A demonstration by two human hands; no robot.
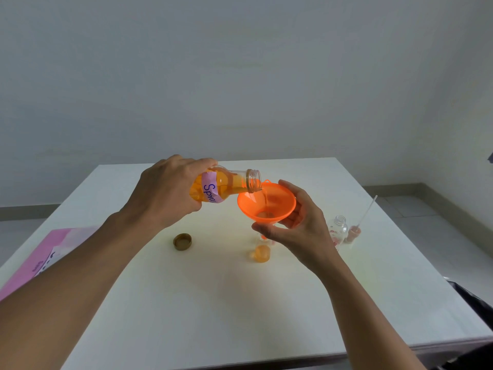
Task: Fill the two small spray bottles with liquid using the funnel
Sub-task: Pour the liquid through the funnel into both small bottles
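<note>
White counter [240, 303] bore the set-up: the left hand [165, 190], fingers wrapped round the tilted orange-liquid bottle [229, 182], held its mouth over the orange funnel [266, 202]; the right hand [298, 225], fingers cupping the funnel, kept it over the partly filled spray bottle [261, 253]; the second spray bottle [338, 231] stood well right.

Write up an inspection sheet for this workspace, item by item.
Surface: white table.
Job's things: large bottle of orange liquid tilted over orange funnel; funnel spout in first small bottle, partly filled; second small bottle empty, uncapped; spray head beside it.
Clutter: brown cap; pink package at left edge.
Grips: left hand holds large bottle; right hand holds funnel.
Cables: nothing seen.
Surroundings: grey wall, tiled floor; dark object at right edge.
</note>
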